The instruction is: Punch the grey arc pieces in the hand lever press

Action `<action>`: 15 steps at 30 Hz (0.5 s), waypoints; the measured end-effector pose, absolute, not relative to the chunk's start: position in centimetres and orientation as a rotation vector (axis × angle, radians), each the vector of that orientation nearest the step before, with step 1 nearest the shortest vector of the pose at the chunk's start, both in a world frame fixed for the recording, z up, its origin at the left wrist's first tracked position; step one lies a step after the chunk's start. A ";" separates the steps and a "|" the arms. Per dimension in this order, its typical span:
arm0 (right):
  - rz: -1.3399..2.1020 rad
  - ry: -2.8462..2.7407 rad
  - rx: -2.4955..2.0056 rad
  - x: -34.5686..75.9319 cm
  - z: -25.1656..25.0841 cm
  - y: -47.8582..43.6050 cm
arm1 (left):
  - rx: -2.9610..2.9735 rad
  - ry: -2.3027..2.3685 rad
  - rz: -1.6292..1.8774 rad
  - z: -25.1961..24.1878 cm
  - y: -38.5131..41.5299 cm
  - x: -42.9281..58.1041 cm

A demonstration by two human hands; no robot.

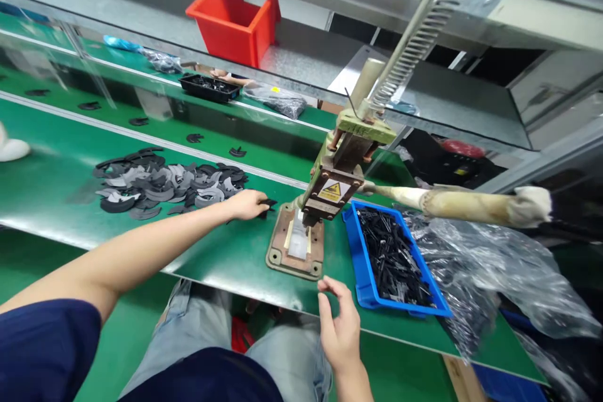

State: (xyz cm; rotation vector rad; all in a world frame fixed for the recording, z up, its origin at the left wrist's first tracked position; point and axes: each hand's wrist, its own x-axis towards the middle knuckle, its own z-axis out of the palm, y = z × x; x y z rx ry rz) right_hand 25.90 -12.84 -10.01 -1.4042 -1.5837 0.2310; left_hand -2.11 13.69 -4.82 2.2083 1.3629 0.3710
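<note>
My left hand is closed on a small black plastic part, just left of the hand press. Behind that hand spreads a pile of curved black and grey plastic parts. The hand press stands on the green bench, with a pale block in its base plate and a warning label on its ram housing. My right hand hangs in front of the base near the bench edge, fingers curled apart with nothing between them. Right of the press, a blue tray holds many thin black parts.
The press lever reaches out to the right above the tray. Clear plastic bags lie beyond it. Several black parts sit in a row on the green belt behind. A red bin stands on the shelf. Another person's hand is across the line.
</note>
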 end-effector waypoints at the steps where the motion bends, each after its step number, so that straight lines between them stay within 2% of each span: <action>1: 0.232 -1.589 -1.420 26.3 -9.9 -13.1 | 2.332 1.423 0.359 -4.1 15.8 -1.6; 5: 0.172 -1.607 -1.502 28.8 -8.4 -13.1 | 2.431 1.649 0.390 -1.1 22.0 0.5; 8: 0.031 -1.572 -1.578 32.4 -6.8 -12.4 | 2.429 1.695 0.427 -1.0 22.5 0.6; 12: -0.170 -1.560 -1.856 39.4 -5.6 -10.6 | 2.488 1.597 0.488 -4.5 17.5 -1.9; 15: -0.143 -1.715 -2.084 44.2 -5.9 -8.6 | 2.478 1.501 0.607 -8.4 11.6 -4.9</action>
